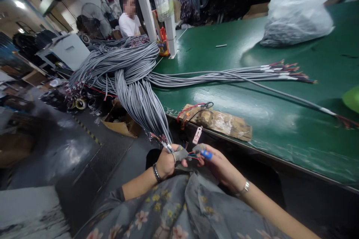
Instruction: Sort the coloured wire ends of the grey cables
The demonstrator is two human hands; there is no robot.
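Observation:
My left hand [167,162] is closed around the end of a grey cable [169,148], whose thin coloured wires [193,155] fan out toward the other hand. Opposite it, my right hand [214,162] pinches those wires between thumb and finger. Grey finger covers sit on both hands, and a blue band [206,154] wraps one right finger. Behind my left hand, a thick bundle of grey cables [143,101] hangs over the bench edge. A pink-and-white tag [197,135] shows just beyond my right hand.
On the green bench [213,56] lie more grey cables [224,76] with stripped ends, a worn wooden board [221,121] with red and black leads, and a clear plastic bag [300,15]. A white post [168,26] stands behind. A person [129,18] is farther back; a cardboard box [120,119] sits below.

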